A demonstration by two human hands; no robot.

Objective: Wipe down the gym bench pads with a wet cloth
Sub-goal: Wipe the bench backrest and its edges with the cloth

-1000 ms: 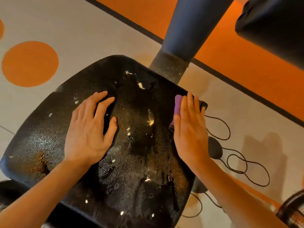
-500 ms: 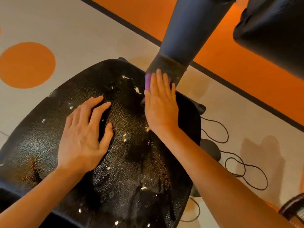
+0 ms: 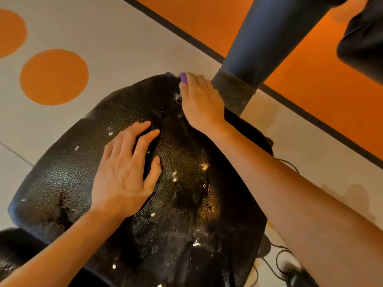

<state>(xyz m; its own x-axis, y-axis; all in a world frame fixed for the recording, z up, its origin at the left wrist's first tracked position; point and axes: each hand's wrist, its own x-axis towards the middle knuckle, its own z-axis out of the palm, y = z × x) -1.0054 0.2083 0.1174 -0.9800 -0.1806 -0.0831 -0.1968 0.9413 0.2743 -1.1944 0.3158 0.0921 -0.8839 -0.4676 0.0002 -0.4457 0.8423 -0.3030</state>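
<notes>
A black textured bench pad [image 3: 68, 183] fills the middle of the view, wet and shiny with small white flecks on it. My right hand [image 3: 200, 102] lies flat at the pad's far edge, pressing a purple cloth [image 3: 183, 77] against it; only a corner of the cloth shows past the fingertips. My left hand [image 3: 126, 175] rests palm down on the pad's centre, fingers spread, holding nothing.
A dark blue machine post [image 3: 263, 38] rises just right of my right hand. The floor is grey with orange circles [image 3: 53, 76] and an orange zone [image 3: 310, 96] behind a black line. Black cables [image 3: 277, 264] lie on the floor at lower right. Another dark pad [image 3: 364, 38] is at top right.
My right hand has slid the purple cloth from the pad's right edge up and left to its far edge. My left hand has stayed flat on the pad.
</notes>
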